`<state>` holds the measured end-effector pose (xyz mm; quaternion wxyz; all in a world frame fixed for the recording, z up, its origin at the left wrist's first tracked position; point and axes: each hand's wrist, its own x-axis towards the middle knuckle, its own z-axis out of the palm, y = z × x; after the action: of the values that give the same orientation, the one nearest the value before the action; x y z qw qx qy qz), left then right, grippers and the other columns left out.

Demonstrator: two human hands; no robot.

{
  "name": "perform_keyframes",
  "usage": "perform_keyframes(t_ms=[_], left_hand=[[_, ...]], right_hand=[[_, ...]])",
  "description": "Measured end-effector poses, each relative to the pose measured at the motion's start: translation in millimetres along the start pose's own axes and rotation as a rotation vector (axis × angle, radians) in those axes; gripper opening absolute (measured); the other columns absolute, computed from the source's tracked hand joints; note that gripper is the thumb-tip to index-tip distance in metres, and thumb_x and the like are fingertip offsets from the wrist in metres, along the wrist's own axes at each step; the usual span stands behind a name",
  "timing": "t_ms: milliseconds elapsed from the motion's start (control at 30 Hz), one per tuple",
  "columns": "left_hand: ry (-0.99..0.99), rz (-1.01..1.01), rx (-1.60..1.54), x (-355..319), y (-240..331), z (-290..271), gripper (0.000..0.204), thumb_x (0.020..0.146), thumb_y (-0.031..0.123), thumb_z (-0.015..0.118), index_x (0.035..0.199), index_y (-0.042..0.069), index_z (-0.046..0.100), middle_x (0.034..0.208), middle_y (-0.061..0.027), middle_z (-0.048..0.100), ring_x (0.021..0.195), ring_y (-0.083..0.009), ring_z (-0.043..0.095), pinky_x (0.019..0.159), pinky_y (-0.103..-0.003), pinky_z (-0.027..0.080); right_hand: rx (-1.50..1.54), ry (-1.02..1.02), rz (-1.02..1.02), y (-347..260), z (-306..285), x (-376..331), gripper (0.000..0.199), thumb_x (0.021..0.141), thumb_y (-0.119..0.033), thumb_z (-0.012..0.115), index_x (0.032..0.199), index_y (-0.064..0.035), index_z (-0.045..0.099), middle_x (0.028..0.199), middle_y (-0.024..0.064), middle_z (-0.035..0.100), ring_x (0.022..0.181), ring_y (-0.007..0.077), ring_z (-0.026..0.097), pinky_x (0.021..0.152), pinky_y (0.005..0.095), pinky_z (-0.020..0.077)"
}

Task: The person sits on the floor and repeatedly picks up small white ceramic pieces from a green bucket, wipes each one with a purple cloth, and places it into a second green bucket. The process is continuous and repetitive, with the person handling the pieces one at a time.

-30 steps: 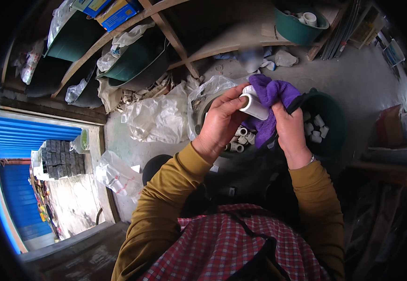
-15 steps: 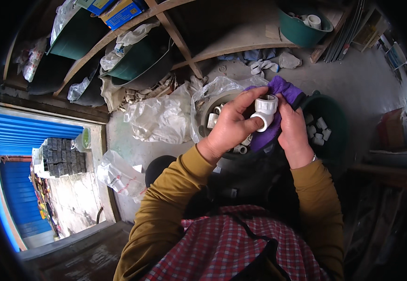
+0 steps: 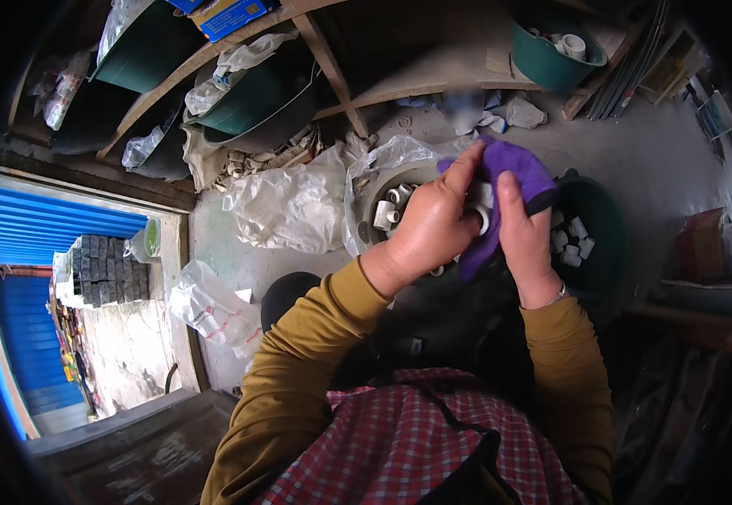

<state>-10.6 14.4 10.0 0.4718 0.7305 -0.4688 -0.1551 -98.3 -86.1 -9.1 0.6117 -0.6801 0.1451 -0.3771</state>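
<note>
My left hand grips a white plastic pipe fitting, mostly hidden between both hands. My right hand holds a purple cloth wrapped over the fitting from above and the right. Both hands hover above a plastic-lined basin holding several white fittings. A dark green tub with more white fittings lies just right of my right hand.
Crumpled clear plastic bags lie on the concrete floor to the left. Another bag of fittings sits lower left. Wooden shelves hold dark green basins and a teal tub with fittings. A blue shutter shows at far left.
The fitting was plainly visible in my hands; now the purple cloth and my fingers cover most of it. The hands have turned it and shifted slightly.
</note>
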Motion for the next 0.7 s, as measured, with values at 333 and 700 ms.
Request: perform_keyframes(t_ms=[333,700], left_hand=[[0.175,-0.089,-0.112,4.3,-22.4,13.9,0.072,0.066,0.01,0.075,0.125,-0.003,0.035,0.098,-0.0131,0.058,0.087,-0.0193,0.06,0.071,-0.028,0.049],[0.153,-0.028,0.088,10.3,-29.1,-0.8,0.065,0.065,0.009,0.068,0.123,0.001,0.039,0.082,-0.0144,0.058,0.071,-0.0273,0.06,0.059,-0.032,0.048]], right_hand=[[0.328,0.016,0.135,-9.7,-20.0,1.0,0.032,0.092,-0.02,0.044,0.111,0.0041,0.052,0.108,0.0086,0.057,0.099,0.0162,0.054,0.087,0.0277,0.0401],[-0.562,-0.295,-0.402,-17.8,-15.6,1.0,0.041,0.068,-0.013,0.063,0.109,-0.0119,0.057,0.107,0.0166,0.05,0.095,0.0332,0.053,0.083,0.0392,0.0437]])
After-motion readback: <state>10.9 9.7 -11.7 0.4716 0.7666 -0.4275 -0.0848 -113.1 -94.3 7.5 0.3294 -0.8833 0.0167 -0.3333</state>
